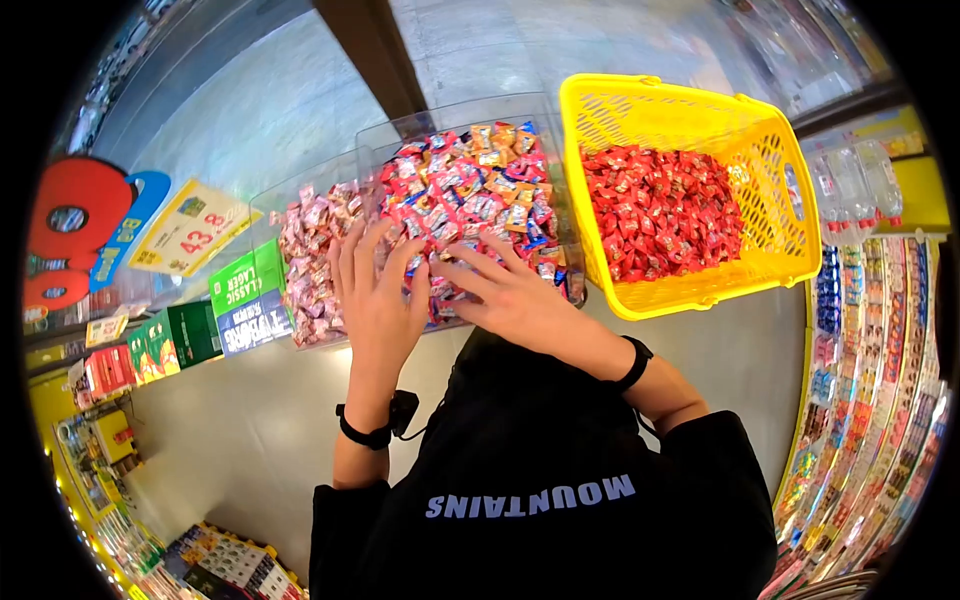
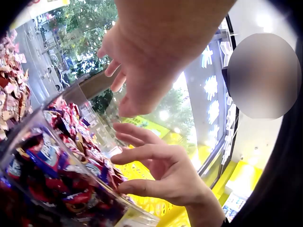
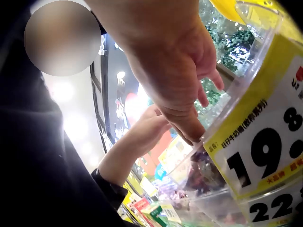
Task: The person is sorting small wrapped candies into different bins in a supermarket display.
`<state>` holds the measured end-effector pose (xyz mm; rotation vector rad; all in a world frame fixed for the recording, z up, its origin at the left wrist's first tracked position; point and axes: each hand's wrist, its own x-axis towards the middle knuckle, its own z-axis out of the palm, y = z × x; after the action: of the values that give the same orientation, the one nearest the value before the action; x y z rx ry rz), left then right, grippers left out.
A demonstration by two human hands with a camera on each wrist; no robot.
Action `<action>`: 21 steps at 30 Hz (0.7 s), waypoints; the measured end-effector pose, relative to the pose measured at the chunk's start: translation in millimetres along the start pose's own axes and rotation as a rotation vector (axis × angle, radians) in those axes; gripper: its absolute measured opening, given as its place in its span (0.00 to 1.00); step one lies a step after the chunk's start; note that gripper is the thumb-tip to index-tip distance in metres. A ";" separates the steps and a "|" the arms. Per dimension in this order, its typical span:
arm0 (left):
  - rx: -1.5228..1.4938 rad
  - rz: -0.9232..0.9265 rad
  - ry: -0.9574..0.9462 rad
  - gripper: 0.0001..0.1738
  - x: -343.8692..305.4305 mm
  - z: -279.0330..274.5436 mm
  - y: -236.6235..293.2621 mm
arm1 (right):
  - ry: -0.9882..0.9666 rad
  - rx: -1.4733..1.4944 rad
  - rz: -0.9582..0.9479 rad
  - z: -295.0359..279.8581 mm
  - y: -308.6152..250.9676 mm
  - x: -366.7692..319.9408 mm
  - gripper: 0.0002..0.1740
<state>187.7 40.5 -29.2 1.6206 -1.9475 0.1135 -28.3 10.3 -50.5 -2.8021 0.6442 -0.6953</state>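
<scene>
My left hand [image 1: 383, 295] is held over the seam between two clear bins, its fingers spread and nothing in its grasp. Beneath it lie pale pink wrapped candies [image 1: 312, 300] on one side and red, blue and gold wrapped candies [image 1: 465, 195] on the other. Close beside it, my right hand [image 1: 512, 300] hovers at the near part of the mixed candies, fingers extended and apart. In the left wrist view the right hand's thumb and fingers overlap the edge of the candy pile [image 2: 78, 165]. The right wrist view shows its fingertips right at the bin's rim [image 3: 208, 132].
A yellow basket [image 1: 690, 298] holding red wrapped candies [image 1: 660, 215] stands right of the bins. Price labels [image 3: 265, 151] front the bins. Left are a green beer box [image 1: 245, 278] and a price sign [image 1: 195, 228]. Stocked shelves [image 1: 860, 380] line the right side; behind the bins is glass.
</scene>
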 end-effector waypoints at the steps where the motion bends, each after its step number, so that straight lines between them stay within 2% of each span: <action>1: -0.032 0.012 -0.006 0.16 2.7 -0.9 6.7 | 0.004 -0.003 0.016 -7.1 -2.5 -5.3 0.07; 7: -0.156 0.122 -0.082 0.18 27.4 7.1 57.7 | 0.162 -0.009 0.071 -80.2 -7.4 -52.7 0.12; 10: -0.197 0.192 -0.126 0.18 48.0 7.2 90.9 | 0.224 -0.108 0.126 -117.9 3.4 -87.0 0.09; 14: -0.193 0.350 -0.144 0.19 78.0 -1.7 143.6 | 0.307 -0.152 0.274 -175.7 35.9 -141.6 0.11; 18: -0.197 0.364 -0.178 0.19 102.3 9.3 201.0 | 0.381 -0.276 0.382 -225.2 87.0 -204.5 0.15; 21: -0.191 0.321 -0.232 0.18 113.1 38.8 247.4 | 0.400 -0.266 0.461 -253.8 119.4 -246.9 0.14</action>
<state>-63.6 -11.9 68.8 1.2345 -2.3077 -0.1371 -390.8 -2.4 39.3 -2.5836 1.4914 -1.1413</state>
